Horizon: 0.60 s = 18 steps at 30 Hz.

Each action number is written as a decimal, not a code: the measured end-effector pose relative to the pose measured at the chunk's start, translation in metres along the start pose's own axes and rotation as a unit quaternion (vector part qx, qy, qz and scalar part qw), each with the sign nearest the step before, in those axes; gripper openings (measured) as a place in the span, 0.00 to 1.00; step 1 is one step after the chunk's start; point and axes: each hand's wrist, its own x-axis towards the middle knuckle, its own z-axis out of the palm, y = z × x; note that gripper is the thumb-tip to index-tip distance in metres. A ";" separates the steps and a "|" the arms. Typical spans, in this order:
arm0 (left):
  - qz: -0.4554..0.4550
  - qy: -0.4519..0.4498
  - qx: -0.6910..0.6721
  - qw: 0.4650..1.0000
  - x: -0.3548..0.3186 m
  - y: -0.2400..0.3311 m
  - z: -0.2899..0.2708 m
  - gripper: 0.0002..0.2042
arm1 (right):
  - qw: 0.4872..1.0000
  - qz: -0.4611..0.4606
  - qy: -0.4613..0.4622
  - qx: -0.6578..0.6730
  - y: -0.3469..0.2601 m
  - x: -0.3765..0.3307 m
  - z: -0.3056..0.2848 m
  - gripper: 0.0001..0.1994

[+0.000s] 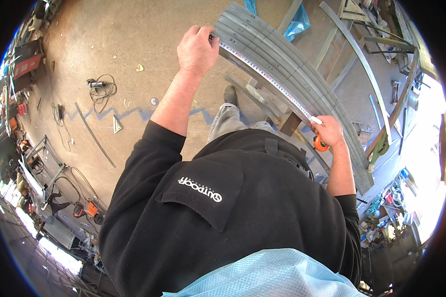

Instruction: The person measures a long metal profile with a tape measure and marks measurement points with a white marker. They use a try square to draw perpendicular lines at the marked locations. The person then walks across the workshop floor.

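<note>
Grey curved metal bars (292, 69) lie stacked before you; your left hand (197, 49) pinches the tape measure's (262, 74) end against them, your right hand (328, 131) grips its orange case (320, 144) and a white marker (315, 120)

It was a metalworking workshop: stacked curved grey steel profiles (282, 64), a bare concrete floor (109, 44) strewn with cables, an orange power tool (91, 209) and metal offcuts

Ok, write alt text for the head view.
Seen from above, a person stretches a tape measure along stacked curved metal bars, left hand pinning its end, right hand holding a white marker and the orange case. Concrete floor below.
</note>
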 end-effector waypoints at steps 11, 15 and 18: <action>-0.032 0.033 -0.060 0.997 -0.004 -0.011 -0.019 0.12 | 0.960 -0.038 -0.123 0.249 0.002 -0.018 -0.019 0.12; 0.006 0.069 -0.175 0.982 -0.006 -0.039 -0.043 0.14 | 0.921 -0.095 -0.190 0.328 -0.021 -0.044 -0.025 0.13; -0.102 0.022 -0.433 0.895 -0.014 -0.055 -0.060 0.12 | 0.918 -0.084 -0.228 0.312 -0.034 -0.060 -0.023 0.13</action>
